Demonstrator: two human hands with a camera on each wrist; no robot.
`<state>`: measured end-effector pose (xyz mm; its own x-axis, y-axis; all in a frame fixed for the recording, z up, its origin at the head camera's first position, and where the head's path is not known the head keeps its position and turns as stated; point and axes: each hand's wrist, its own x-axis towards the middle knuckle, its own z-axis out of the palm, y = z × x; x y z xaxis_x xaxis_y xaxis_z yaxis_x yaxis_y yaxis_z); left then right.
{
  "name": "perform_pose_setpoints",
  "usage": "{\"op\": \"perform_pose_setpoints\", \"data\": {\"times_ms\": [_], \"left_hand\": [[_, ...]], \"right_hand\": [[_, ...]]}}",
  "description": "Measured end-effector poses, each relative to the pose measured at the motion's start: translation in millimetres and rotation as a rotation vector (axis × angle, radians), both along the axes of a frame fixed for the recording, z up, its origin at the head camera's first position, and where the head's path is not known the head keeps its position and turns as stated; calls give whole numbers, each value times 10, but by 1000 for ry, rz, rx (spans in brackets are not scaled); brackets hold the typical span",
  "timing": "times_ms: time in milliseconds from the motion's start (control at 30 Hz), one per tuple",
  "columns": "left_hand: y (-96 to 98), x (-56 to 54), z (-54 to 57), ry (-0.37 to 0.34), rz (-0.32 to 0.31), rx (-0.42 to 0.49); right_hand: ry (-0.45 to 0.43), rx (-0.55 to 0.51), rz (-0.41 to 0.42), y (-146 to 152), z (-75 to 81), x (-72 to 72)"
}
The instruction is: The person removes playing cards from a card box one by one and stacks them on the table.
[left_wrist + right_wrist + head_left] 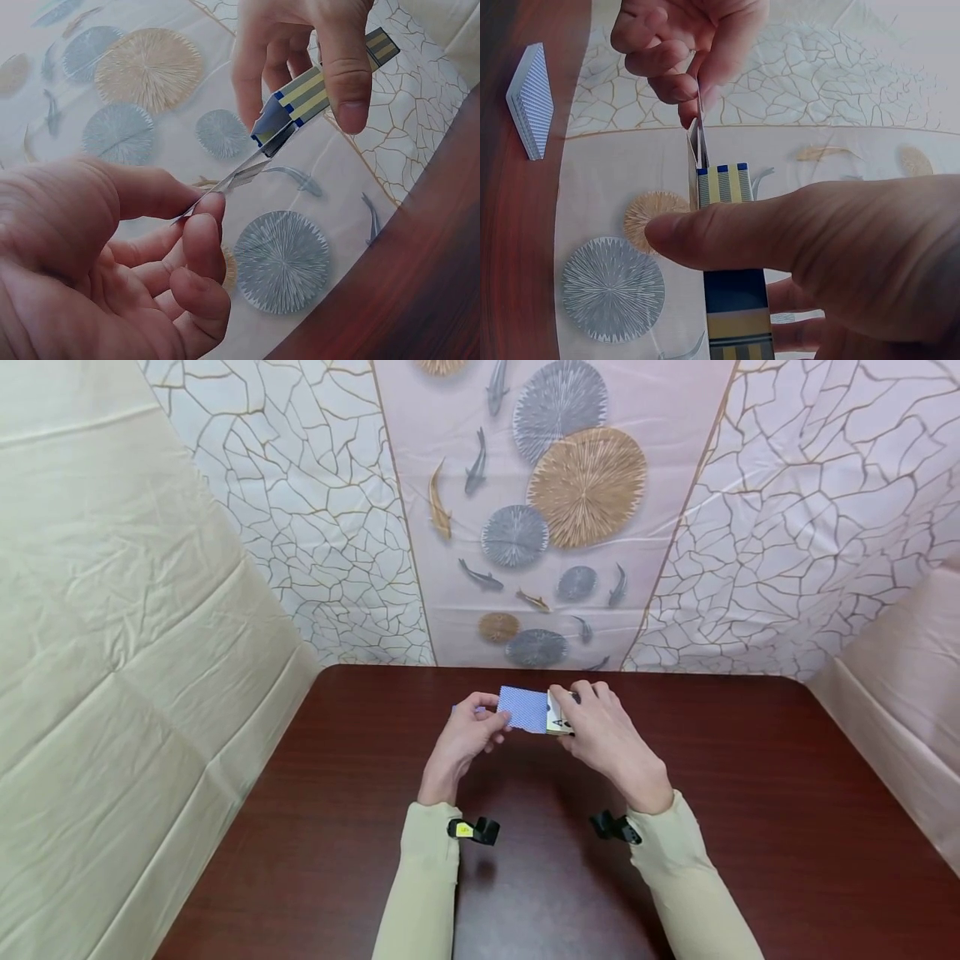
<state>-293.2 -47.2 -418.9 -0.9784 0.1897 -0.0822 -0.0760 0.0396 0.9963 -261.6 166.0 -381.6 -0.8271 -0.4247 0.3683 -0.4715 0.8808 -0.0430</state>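
My left hand pinches a blue-backed playing card between thumb and fingertips at its left edge. From the side, in the left wrist view, the card is a thin line slanting up to the open end of a card box. My right hand grips that box, thumb on one side and fingers on the other. An "A" shows on the box's white face in the head view. In the right wrist view, the box has yellow and dark stripes, and a pale flap stands beside the card.
A stack of blue-backed cards lies on the dark brown table, mostly hidden behind my left hand in the head view. Patterned cloth hangs behind the table, and pale cloth drapes at both sides. Black straps circle both sleeves.
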Motion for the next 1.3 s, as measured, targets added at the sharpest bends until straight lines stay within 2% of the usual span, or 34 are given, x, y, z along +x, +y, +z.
{"op": "perform_pose_setpoints", "data": {"times_ms": [267,433,767,1000,1300], "left_hand": [[-46,-1,2,-8,87,55],[-70,-17,0,12,130,68],[-162,-59,40,51,173,55],[-251,-114,14,60,220,93],[-283,-207,42,70,226,103]], "right_hand": [[43,-16,16,6,12,17],[50,-20,25,15,15,12],[54,-42,36,26,1,0],[69,-35,33,17,-15,-7],[61,-34,18,37,8,7]]}}
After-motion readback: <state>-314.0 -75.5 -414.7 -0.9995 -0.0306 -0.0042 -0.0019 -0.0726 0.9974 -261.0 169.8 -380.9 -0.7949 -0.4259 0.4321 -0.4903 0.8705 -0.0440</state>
